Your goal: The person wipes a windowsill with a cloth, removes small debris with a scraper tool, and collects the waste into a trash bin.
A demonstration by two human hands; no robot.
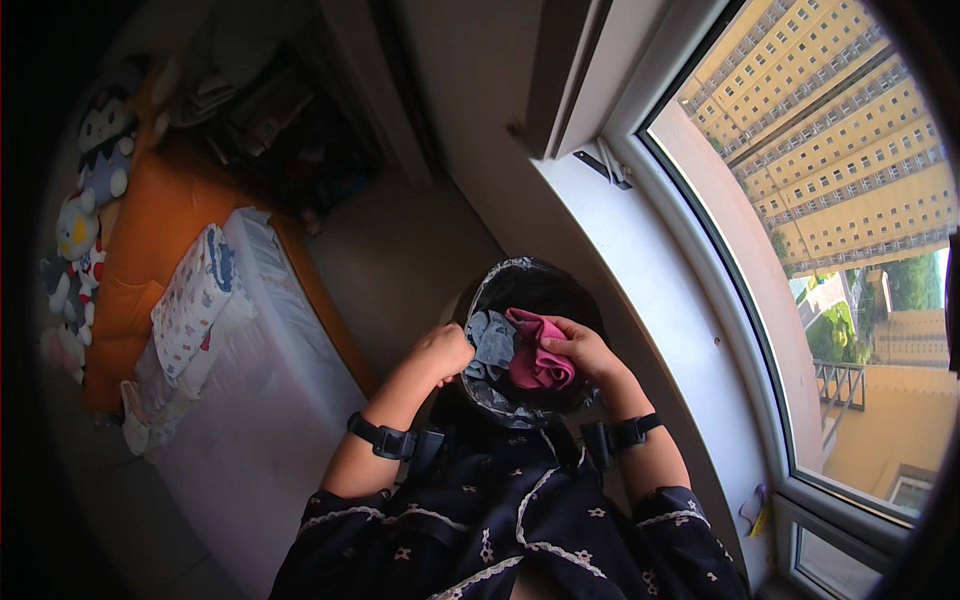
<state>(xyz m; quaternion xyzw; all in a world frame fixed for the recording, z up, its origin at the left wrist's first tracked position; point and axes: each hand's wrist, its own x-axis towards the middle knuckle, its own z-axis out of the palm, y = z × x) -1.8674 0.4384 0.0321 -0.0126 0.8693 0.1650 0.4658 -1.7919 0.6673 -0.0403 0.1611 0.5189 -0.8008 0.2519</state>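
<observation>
A round bin with a dark liner [536, 289] stands in front of my body, its rim covered by the crinkled liner edge. My left hand [448, 354] is curled at the bin's left rim; its fingertips are hidden, so whether it grips the rim or liner is unclear. Crumpled blue-grey material [491, 343] lies inside against the left wall, close to that hand. My right hand [581, 346] holds a folded dark pink cloth [540, 356] over the bin's opening, thumb on top. The lower part of the bin is hidden in shadow.
To the right runs a white windowsill [645, 262] beneath a large window, with a small purple and yellow item [754, 510] on it. At the left is a bed with an orange frame [139, 277], a folded patterned cloth [191, 300] and several plush toys [79, 225].
</observation>
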